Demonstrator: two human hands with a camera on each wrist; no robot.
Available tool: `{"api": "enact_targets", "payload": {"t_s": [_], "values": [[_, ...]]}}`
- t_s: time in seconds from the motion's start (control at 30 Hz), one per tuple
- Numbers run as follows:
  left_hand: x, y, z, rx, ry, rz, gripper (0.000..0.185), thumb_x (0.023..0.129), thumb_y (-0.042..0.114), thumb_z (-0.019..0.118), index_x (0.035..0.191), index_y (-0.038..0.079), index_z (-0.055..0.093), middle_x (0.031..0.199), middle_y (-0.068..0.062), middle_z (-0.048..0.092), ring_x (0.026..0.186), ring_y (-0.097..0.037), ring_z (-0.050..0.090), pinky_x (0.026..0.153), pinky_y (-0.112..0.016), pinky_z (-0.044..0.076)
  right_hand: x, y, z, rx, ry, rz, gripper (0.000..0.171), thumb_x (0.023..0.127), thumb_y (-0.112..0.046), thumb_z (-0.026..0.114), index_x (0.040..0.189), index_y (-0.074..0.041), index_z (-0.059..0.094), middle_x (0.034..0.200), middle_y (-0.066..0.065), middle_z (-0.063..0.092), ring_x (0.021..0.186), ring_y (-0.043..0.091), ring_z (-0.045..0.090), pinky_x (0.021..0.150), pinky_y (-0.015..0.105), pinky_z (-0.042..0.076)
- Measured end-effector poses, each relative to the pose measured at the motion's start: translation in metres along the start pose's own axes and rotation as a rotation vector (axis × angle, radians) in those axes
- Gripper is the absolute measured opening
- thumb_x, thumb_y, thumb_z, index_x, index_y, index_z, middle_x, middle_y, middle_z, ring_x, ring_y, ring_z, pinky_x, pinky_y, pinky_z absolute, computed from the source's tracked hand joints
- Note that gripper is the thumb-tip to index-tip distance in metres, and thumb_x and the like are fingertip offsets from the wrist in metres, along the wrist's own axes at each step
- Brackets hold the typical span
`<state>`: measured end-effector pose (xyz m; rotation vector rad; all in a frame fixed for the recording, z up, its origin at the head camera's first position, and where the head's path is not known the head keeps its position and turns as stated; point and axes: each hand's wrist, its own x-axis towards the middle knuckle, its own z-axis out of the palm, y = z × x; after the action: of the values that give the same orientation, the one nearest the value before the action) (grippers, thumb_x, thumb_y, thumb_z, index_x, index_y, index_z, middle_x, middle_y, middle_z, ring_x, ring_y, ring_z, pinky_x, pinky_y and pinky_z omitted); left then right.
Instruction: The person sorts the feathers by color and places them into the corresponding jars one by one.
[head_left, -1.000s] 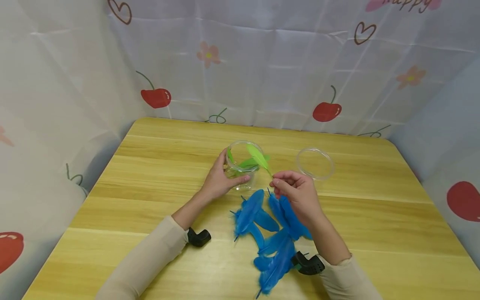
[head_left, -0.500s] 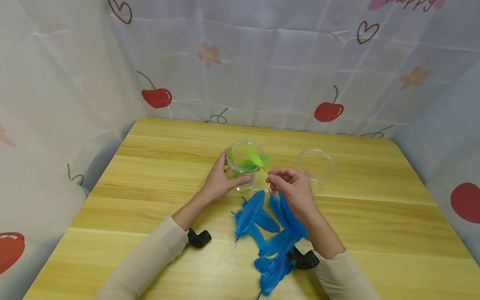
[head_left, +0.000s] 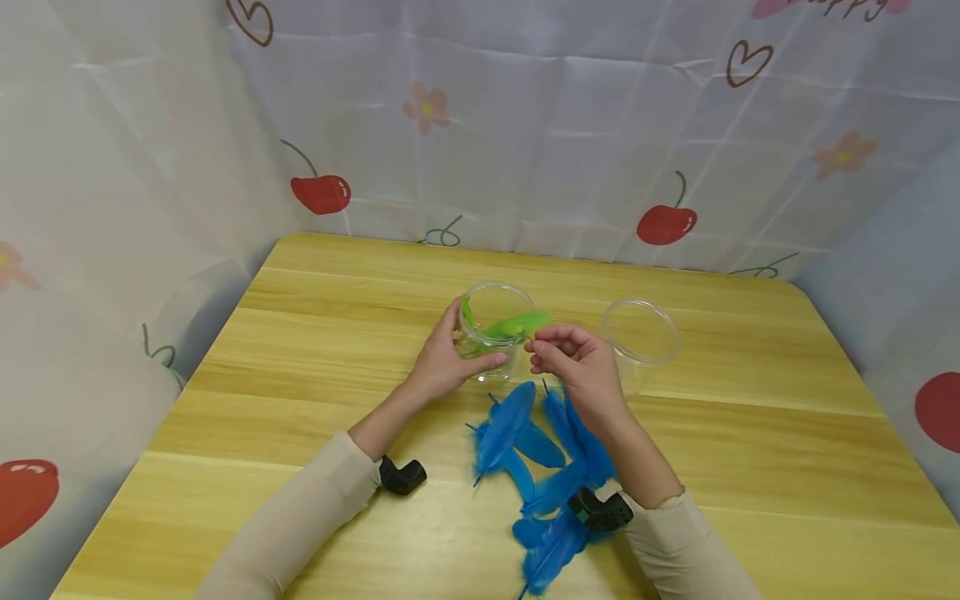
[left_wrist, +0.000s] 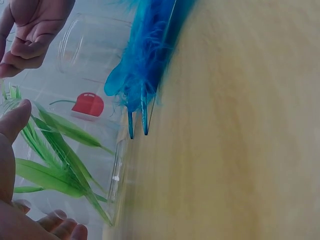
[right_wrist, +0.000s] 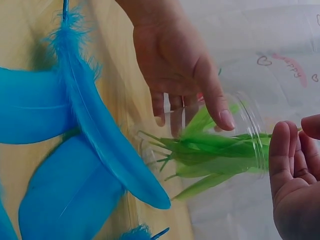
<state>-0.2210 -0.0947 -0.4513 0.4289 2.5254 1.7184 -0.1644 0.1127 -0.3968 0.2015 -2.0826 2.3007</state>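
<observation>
Sleeves in beige cover both forearms nearest the camera, each with a black wrist mount. Blue feathers [head_left: 540, 467] lie in a loose pile on the wooden tabletop [head_left: 750, 467] just ahead of the sleeves, partly under the right forearm; their quill tips point toward the jar.

Left hand [head_left: 442, 362] — fingers and thumb curled round the side of the clear jar [head_left: 491, 333], gripping it; the jar stands on the tabletop just beyond the blue pile. In the right wrist view the thumb lies across the jar wall near its mouth.

Right hand [head_left: 577, 367] — fingers curled, thumb and fingertips drawn together just beside the jar's rim. Whether it pinches a quill cannot be told: the head view hides the fingertips' contact, and the right wrist view shows only curled fingers next to the jar mouth.

Green feathers [head_left: 510, 325] sit inside the jar, one blade lying across the rim toward the right hand.

Clear lid [head_left: 641, 333] rests on the tabletop to the right of the jar, near the right hand but apart from it. Cherry-print cloth [head_left: 525, 150] hangs behind the tabletop.
</observation>
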Motion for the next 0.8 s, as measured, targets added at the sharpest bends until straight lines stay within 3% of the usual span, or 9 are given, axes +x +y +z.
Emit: {"api": "enact_targets", "payload": {"t_s": [0.17,0.43,0.8], "values": [[-0.0002,0.0007,0.0007,0.003,-0.003,0.004,0.106,0.078,0.04,0.085,0.158,0.021,0.019,0.152,-0.012,0.037,0.131,-0.034,0.043,0.101,-0.057,0.041,0.0013,-0.0005,0.0002,0.023,0.003,-0.019,0.017,0.095,0.004,0.061,0.108,0.015,0.06,0.091,0.001,0.074,0.077,0.015,0.07,0.074,0.03,0.058],[-0.0003,0.0025,0.0023,-0.018,-0.021,0.015,0.104,0.078,0.039,0.084,0.158,0.021,0.019,0.153,-0.013,0.036,0.131,-0.035,0.043,0.102,-0.057,0.04,0.0033,0.0002,0.0,0.014,-0.021,-0.022,0.029,0.096,0.003,0.059,0.119,0.02,0.057,0.097,-0.001,0.074,0.08,0.014,0.071,0.077,0.031,0.058],[-0.0002,0.0014,-0.0001,0.003,-0.003,-0.016,0.106,0.078,0.041,0.084,0.158,0.021,0.018,0.153,-0.011,0.036,0.131,-0.035,0.043,0.101,-0.057,0.041,-0.003,-0.0036,-0.0068,0.01,0.008,-0.047,0.028,0.097,0.0,0.059,0.117,0.019,0.056,0.095,-0.003,0.074,0.079,0.015,0.069,0.071,0.027,0.057]]}}
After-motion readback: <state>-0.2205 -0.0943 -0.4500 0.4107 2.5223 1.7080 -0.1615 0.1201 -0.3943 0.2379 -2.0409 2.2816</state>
